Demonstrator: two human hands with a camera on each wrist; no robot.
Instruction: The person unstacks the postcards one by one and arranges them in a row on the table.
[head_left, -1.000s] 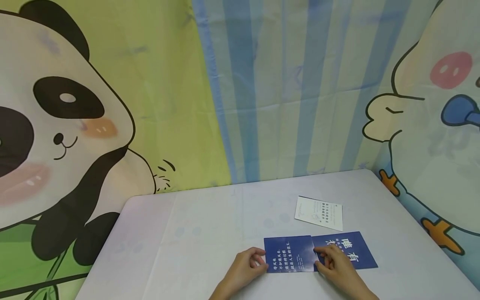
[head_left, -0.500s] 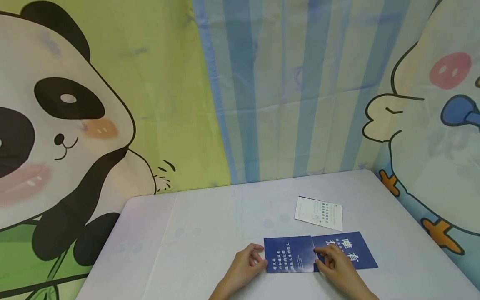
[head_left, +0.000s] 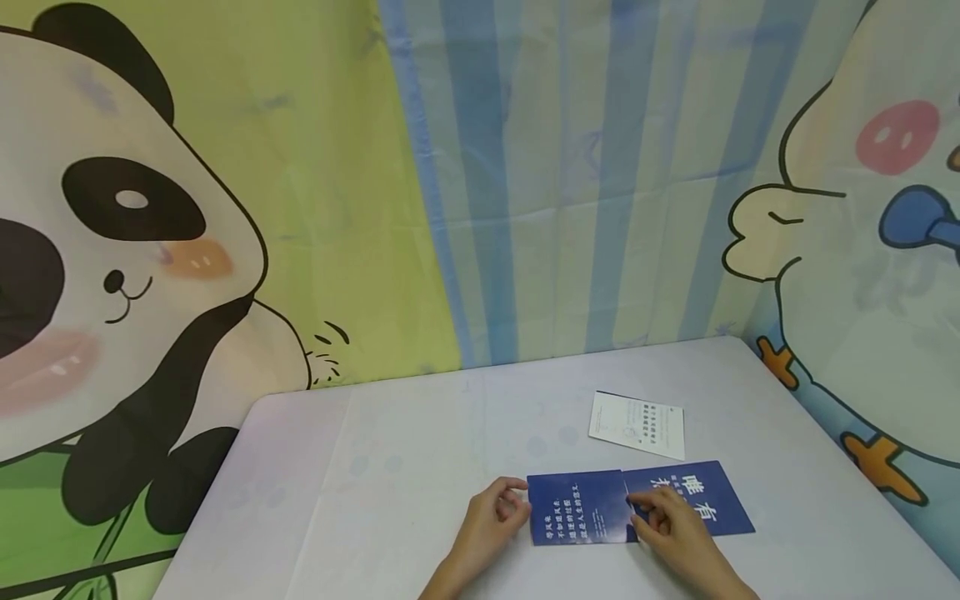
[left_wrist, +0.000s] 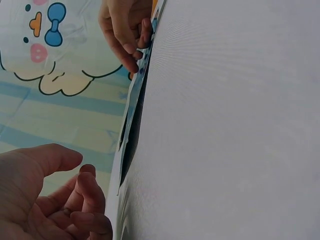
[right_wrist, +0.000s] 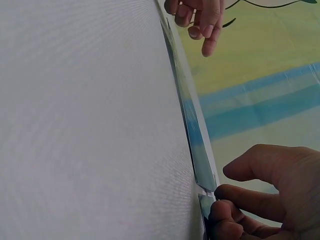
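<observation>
Two dark blue cards printed with white characters lie side by side on the table. In the head view my left hand (head_left: 489,518) is at the left edge of the left blue card (head_left: 581,507). The left wrist view shows that hand (left_wrist: 60,192) with loosely bent fingers and nothing between thumb and forefinger. My right hand (head_left: 678,533) is at the seam where the left card meets the right blue card (head_left: 726,498), covering part of it. Seen from the right wrist, its forefinger (right_wrist: 245,197) touches the seam, the thumb standing apart.
A white card (head_left: 637,423) with dark print lies farther back, just behind the blue cards. The pale tablecloth (head_left: 405,492) stretches left to the panda-printed curtain (head_left: 300,167). Another printed curtain (head_left: 862,333) closes off the right side.
My left hand has shifted slightly up along the card's left edge, its fingertips now near the upper corner. The right hand and the cards hold nearly the same places.
</observation>
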